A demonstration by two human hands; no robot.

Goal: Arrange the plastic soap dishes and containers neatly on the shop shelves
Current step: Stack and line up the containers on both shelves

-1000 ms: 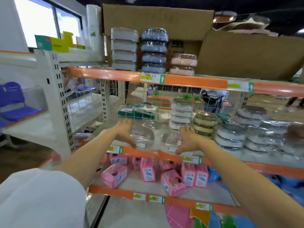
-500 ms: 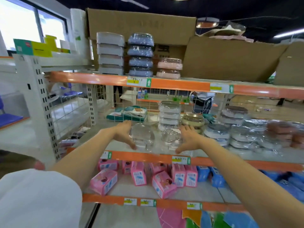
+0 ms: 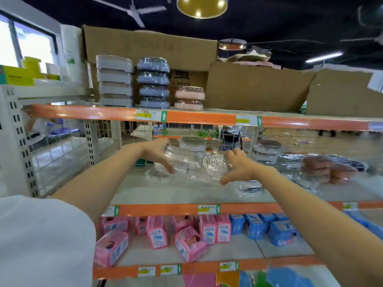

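a metal shop shelf unit with orange front edges carries goods on three levels. on the top shelf stand a stack of grey dishes, a stack of dark wrapped dishes, two pink dishes and cardboard boxes. the middle shelf holds clear dishes, wrapped stacks and brownish ones. the lower shelf carries pink packs and blue packs.
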